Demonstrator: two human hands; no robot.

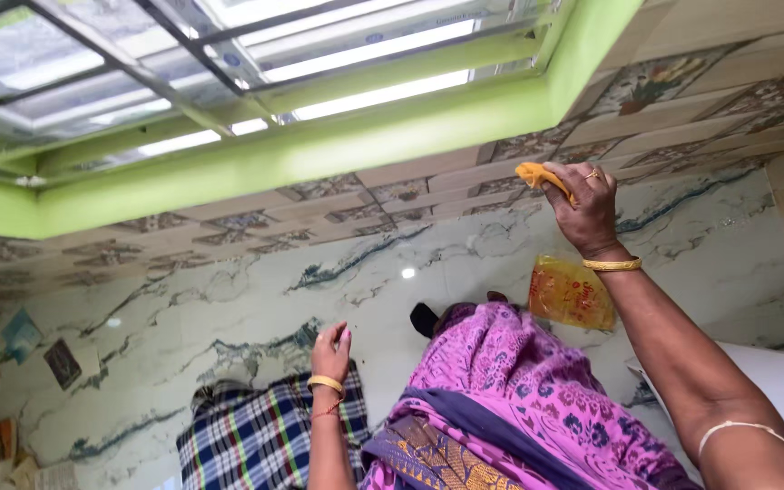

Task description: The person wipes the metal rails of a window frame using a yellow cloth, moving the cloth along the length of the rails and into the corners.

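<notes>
I see my right hand [589, 207] closed around a soft, crumpled orange cloth [538, 175], pressed to the patterned wall tiles [537, 145] at about one o'clock. I judge it light and limp, best bunched in the fist. That arm reaches up nearly straight. My left hand [331, 352] is loosely open and empty, held low at seven o'clock.

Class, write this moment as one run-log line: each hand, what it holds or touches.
right hand: grips orange cloth against tiled wall | left hand: raised, empty, fingers loosely curled | below: yellow packet, checked cloth
</notes>
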